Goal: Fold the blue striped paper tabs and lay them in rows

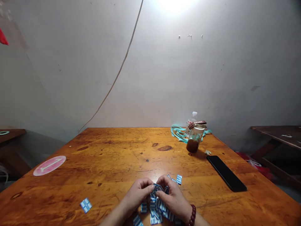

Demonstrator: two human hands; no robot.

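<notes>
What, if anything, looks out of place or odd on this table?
A blue-and-white square lies alone, left of the left hand, apart from the pile. Turquoise straps lie tangled behind the jar. No spill shows.

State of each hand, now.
Left hand: grip closed, pinching a blue-and-white piece.
Right hand: grip closed, apparently on the same piece.
</notes>
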